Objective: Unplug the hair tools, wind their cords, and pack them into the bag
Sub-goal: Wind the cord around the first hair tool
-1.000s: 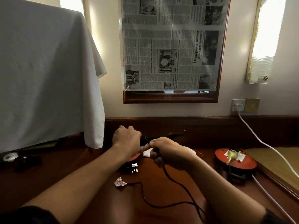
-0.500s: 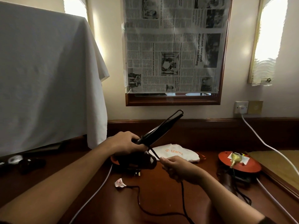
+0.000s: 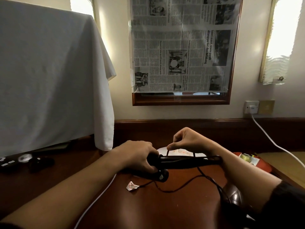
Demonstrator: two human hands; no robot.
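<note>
The left hand is gripping the handle end of a black hair tool, its fingers closed around it, and is holding the tool roughly level just above the table, with the far end pointing right. The right hand is hovering just above the tool's middle, thumb and forefinger pinched on the black cord, which is running down in a loop across the barrel. Below the tool the cord is trailing loosely over the table, curving right and toward the near edge; a white tag is sitting on the cord near its left end. A white cable is lying on the table under the left forearm. Behind the hands, a white bag with orange lettering is lying flat on the table, partly hidden by the tool and the right hand. Farther right, another white cable is hanging from a wall socket. A white cloth is draping something on the left, and a newspaper is covering a framed mirror on the wall.
</note>
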